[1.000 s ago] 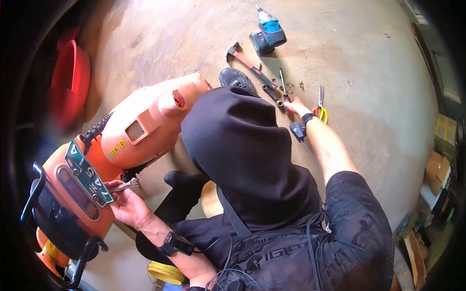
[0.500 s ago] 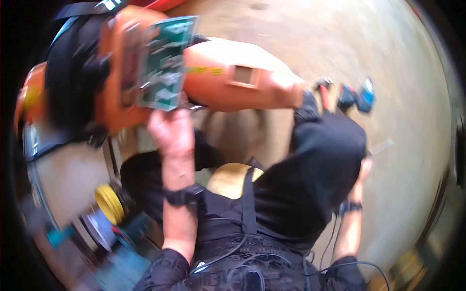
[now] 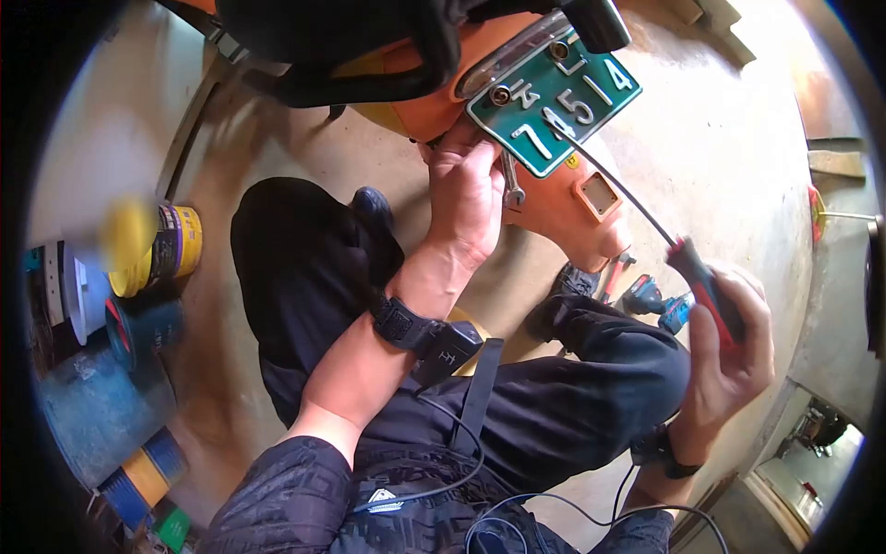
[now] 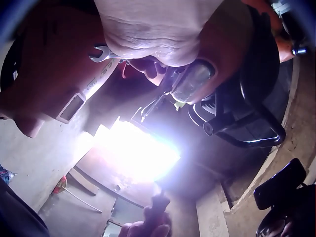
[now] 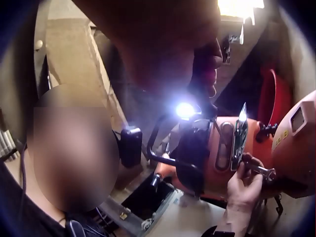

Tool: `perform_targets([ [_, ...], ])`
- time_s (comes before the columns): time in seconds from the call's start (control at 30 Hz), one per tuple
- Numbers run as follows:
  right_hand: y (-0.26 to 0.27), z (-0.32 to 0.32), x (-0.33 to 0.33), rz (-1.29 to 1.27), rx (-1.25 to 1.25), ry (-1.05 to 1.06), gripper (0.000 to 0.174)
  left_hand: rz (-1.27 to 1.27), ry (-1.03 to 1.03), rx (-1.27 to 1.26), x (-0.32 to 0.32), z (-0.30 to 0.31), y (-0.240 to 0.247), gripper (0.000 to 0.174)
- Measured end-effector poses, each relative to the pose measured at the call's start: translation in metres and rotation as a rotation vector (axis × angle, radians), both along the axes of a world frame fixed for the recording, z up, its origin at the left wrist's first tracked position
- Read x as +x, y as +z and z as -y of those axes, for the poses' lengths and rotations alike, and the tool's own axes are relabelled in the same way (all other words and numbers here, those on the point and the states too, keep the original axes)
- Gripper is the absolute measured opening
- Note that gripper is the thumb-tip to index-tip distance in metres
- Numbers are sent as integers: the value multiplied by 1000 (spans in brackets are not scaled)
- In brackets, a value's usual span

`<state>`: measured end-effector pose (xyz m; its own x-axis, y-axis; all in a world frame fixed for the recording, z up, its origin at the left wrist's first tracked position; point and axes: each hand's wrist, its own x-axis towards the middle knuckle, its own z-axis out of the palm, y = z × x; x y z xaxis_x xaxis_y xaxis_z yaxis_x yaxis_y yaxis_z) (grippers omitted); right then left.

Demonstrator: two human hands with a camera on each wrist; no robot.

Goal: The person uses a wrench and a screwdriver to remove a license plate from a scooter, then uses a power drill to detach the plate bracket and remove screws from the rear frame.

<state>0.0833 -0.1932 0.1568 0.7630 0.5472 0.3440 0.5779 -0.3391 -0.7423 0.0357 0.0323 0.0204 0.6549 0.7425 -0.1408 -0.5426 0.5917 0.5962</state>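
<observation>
Head view: your left hand (image 3: 466, 198) is curled round a wrench (image 3: 510, 185), held just behind the lower edge of the green plate (image 3: 591, 111) on the orange scooter (image 3: 554, 208). Your right hand (image 3: 729, 355) is clenched on the red-and-black handle of a screwdriver (image 3: 646, 217). Its long shaft slants up to the plate's face, with the tip among the digits and short of either bolt (image 3: 500, 94).

I judge this to be the bolt step (driver in front, wrench behind), with the driver not yet seated. The next move calls for the tip to sit square in a bolt head while the wrench holds firm behind.

Whatever the wrench bears on is hidden by the plate. Glare washes out the left wrist view, and the right wrist view shows the plate only edge-on.
</observation>
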Motion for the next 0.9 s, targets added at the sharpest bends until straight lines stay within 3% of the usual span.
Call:
perform_targets([
  [0.23, -18, -49, 2, 206, 18, 95, 27, -24, -30, 0, -1, 0, 1, 29],
  [0.9, -26, -46, 0, 189, -3, 50, 26, -56, -28, 14, -2, 1, 5, 28],
])
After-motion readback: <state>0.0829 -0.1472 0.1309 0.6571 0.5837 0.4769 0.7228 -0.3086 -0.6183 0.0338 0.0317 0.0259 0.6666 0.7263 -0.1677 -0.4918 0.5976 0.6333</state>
